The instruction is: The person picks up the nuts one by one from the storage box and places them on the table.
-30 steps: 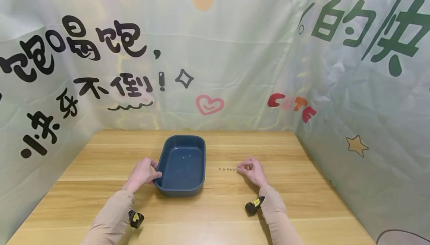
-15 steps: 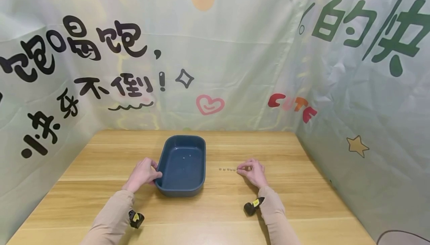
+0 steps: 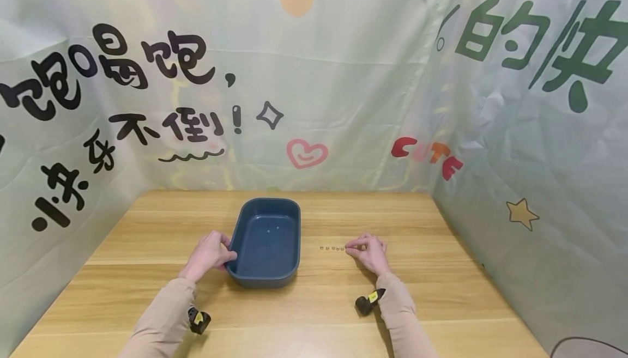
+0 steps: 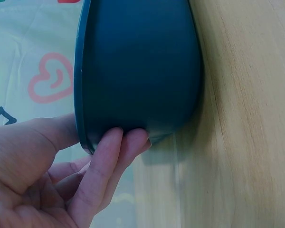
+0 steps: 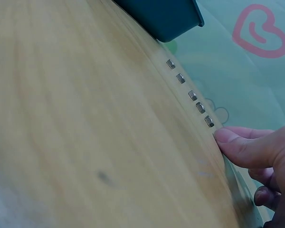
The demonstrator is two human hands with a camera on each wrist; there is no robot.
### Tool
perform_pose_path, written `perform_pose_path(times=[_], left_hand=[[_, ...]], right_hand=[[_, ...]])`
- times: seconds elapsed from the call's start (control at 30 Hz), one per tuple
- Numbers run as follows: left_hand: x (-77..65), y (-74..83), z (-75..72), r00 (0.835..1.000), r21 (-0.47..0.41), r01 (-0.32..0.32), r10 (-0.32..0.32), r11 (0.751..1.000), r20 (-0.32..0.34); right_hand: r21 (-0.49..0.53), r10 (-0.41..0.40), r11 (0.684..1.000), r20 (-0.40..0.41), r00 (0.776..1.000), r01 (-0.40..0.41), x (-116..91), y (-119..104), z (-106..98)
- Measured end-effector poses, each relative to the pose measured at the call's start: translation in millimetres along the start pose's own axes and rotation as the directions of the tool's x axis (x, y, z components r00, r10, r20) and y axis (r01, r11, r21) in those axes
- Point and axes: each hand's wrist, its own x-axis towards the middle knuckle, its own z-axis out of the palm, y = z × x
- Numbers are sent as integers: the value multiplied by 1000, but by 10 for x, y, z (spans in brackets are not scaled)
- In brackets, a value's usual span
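My left hand (image 3: 208,255) grips the near left rim of a dark blue plastic tub (image 3: 267,249), thumb over the rim and fingers against the outer wall (image 4: 142,71). On the table to the right of the tub lie several small metal nuts (image 3: 333,248) in a line. In the right wrist view, the nuts (image 5: 192,95) look shiny and angular. My right hand (image 3: 370,252) is at the right end of this line, thumb and index fingertips pinched together low at the tabletop. A nut at the fingertips is mostly hidden by the thumb (image 5: 228,136).
The wooden table (image 3: 304,314) ends at a printed cloth backdrop (image 3: 343,74) at the back and both sides. A couple of tiny bright spots show on the tub's floor. Black wrist cameras (image 3: 198,321) sit on both sleeves.
My right wrist has shifted very slightly left, with its fingertips staying at the end of the line. The left hand and the tub look unchanged.
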Motion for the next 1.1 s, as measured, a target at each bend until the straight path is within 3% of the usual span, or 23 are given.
perform_pose_path(times=[0.73,0.9,1.03,1.1], left_hand=[[-7,6,2,1000,-15,7,-7,1000,4],[-1,5,8,1000,-28,12,-11,1000,11],[6,-7,8,1000,-26,1,-1,1000,6],[7,-15,5,1000,-17,-4,4,1000,1]], right_hand=[[12,-7,1000,7,1000,7,-12,-1,-6],[46,32,998,-22,999,-31,-7,-13,-21],[97,86,992,-56,995,-80,47,-145,-89],[101,65,993,-38,997,-61,118,-291,-131]])
